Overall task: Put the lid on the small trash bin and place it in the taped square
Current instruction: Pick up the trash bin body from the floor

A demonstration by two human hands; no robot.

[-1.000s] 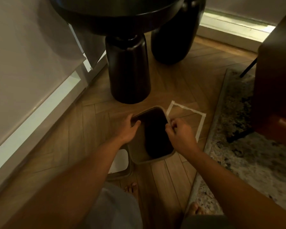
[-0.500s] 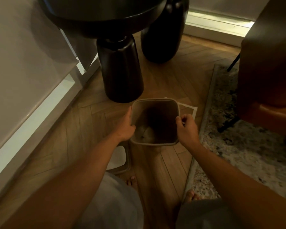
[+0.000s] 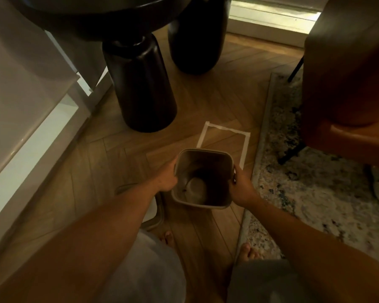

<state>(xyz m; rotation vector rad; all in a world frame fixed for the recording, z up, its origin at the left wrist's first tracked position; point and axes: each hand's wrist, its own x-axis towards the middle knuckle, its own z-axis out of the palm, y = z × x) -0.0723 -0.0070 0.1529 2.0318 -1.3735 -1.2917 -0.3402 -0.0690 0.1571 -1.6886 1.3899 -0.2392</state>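
A small grey trash bin (image 3: 202, 202) with an open top is held between both hands above the wooden floor. My left hand (image 3: 167, 176) grips its left rim and my right hand (image 3: 241, 186) grips its right rim. A pale crumpled item lies at the bin's bottom. The taped square (image 3: 245, 147) of white tape is on the floor just beyond the bin, its near side hidden by the bin. The lid (image 3: 154, 212), grey-framed with a white panel, lies on the floor under my left forearm, mostly hidden.
A dark round table (image 3: 140, 88) with thick black legs stands beyond the square. A patterned rug (image 3: 311, 193) lies to the right with a brown armchair (image 3: 346, 84) on it. A white cabinet (image 3: 31, 106) runs along the left. My bare feet (image 3: 247, 252) are below.
The bin has come back toward me and off the square, so more of the tape outline shows. Both hands have kept their grip on the rim.
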